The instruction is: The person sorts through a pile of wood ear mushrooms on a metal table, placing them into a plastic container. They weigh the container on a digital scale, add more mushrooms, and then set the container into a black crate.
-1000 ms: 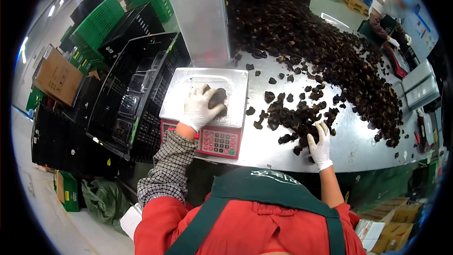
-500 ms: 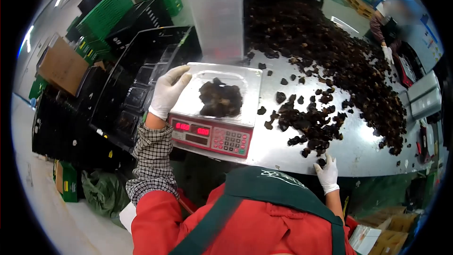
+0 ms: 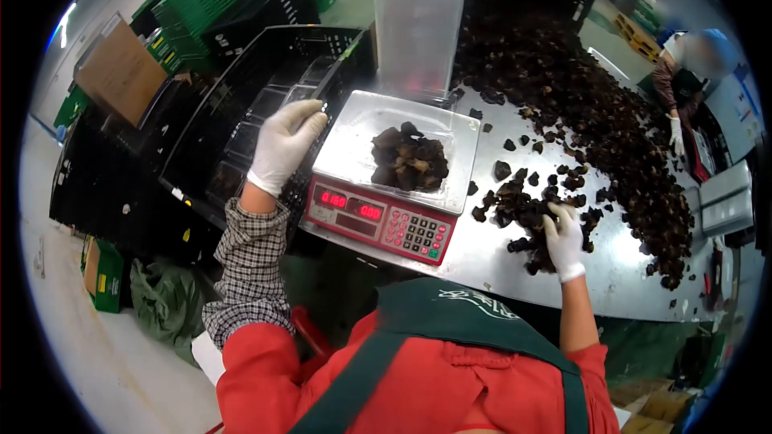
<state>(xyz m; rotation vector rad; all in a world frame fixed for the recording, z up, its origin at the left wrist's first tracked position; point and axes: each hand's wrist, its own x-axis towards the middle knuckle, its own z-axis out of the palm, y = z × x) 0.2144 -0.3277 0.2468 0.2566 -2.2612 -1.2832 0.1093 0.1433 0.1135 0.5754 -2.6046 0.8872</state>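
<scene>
A red scale point(image 3: 378, 221) with lit red digits carries a clear plastic tray point(image 3: 462, 141) holding dark, shrivelled pieces point(image 3: 408, 157). Just left of the tray, my left hand point(image 3: 285, 145), in a white glove, is raised with thumb and fingertips brought together; anything between them is too small to make out. My right hand point(image 3: 565, 239), gloved too, lies at a small heap of dark pieces point(image 3: 515, 207) on the metal table point(image 3: 490, 261). Its fingers are bent over the pieces, and whether one is gripped cannot be seen.
A large dark pile point(image 3: 563, 88) covers the table's far side. Stacked clear trays point(image 3: 418, 24) stand behind the scale. To the left is a black crate point(image 3: 233, 112) with clear trays inside. A co-worker point(image 3: 683, 72) is at the far right, near stacked containers point(image 3: 726, 197).
My right hand has moved from the table's front edge forward onto the small heap. My left thumb and fingers have come closer together. The whole view has shifted slightly.
</scene>
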